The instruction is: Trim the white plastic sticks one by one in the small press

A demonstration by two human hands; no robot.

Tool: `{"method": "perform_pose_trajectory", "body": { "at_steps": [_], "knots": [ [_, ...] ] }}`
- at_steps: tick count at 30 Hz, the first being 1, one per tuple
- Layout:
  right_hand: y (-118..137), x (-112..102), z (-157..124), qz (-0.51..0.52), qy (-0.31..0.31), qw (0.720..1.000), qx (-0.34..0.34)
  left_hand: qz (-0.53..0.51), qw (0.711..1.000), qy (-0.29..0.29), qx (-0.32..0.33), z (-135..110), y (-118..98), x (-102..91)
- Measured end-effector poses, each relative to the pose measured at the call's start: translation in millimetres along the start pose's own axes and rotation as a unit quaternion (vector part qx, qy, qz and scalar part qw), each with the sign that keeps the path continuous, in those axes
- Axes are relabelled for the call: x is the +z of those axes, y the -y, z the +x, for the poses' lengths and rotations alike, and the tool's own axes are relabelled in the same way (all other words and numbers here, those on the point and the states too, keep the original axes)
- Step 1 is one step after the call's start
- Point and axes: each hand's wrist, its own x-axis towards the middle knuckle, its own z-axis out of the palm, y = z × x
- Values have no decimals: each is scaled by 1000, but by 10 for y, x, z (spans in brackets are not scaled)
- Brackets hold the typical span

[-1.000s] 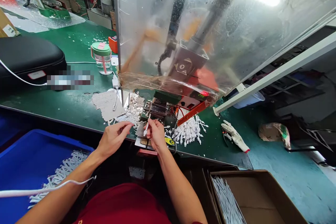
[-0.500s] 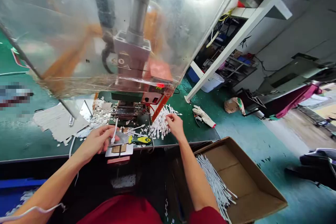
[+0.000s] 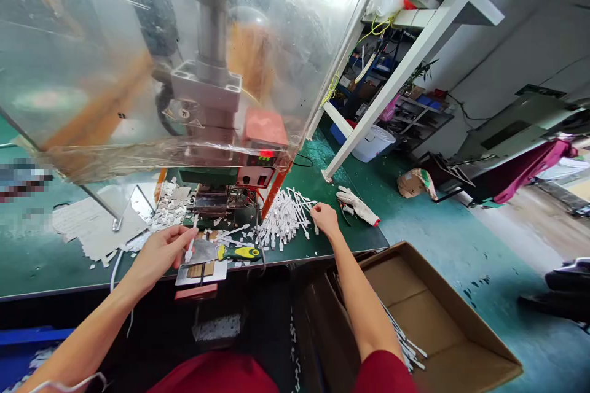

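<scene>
My left hand (image 3: 159,255) pinches a short white cable (image 3: 190,244) with flat ends, held upright just in front of the press. Beside its fingers lies a scraper (image 3: 239,253) with a yellow-and-black handle and metal blade, over a small metal plate (image 3: 216,275) at the table edge. At the right side of a heap of short white cables (image 3: 282,221), my right hand (image 3: 325,219) has thumb and fingers closed together. A white cable end shows at its fingertips, though the grip is partly hidden. The press's lower tooling (image 3: 214,201) sits behind the left hand.
A cloudy plastic guard (image 3: 106,86) hangs over the press. White scraps (image 3: 170,209) and torn card (image 3: 94,227) lie left. Right of the heap are a white glove (image 3: 358,204) and cutters. An open cardboard box (image 3: 433,295) holding white cables stands low right.
My right hand has shifted right, from within the heap to its edge. My left hand still holds its cable upright. The whole view has swung slightly.
</scene>
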Motion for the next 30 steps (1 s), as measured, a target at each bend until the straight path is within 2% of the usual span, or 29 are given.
{"method": "perform_pose_trajectory", "body": {
  "at_steps": [3, 5, 7, 9, 13, 15, 18, 20, 22, 25, 30],
  "knots": [
    [10, -58, -154, 127, -51, 991, 3, -30, 1000, -2, 1, 16, -35, 37],
    [102, -59, -311, 260, -77, 962, -3, -54, 998, -10, 5, -2, -66, 57],
    [254, -45, -510, 355, -71, 932, -12, -86, 996, -13, 8, -53, -89, 59],
    [446, -31, -735, 402, -22, 915, -12, -121, 993, 0, -6, -132, -96, 36],
    [913, 38, -1188, 445, 117, 888, -15, -195, 980, 7, -26, -316, -76, -72],
    [1178, 131, -1373, 477, 201, 856, -21, -237, 971, 5, -31, -390, -72, -144],
    [1564, 364, -1550, 524, 331, 785, -5, -276, 960, 11, -46, -456, -79, -238],
    [1780, 556, -1597, 552, 368, 748, 12, -289, 956, 11, -49, -476, -78, -283],
    [1947, 746, -1605, 577, 370, 728, 27, -300, 953, 5, -51, -485, -63, -317],
    [2111, 972, -1591, 590, 351, 727, 35, -309, 950, -4, -51, -492, -13, -363],
    [2237, 1140, -1607, 554, 289, 781, -3, -320, 946, -14, -52, -508, 80, -422]
  ]
}}
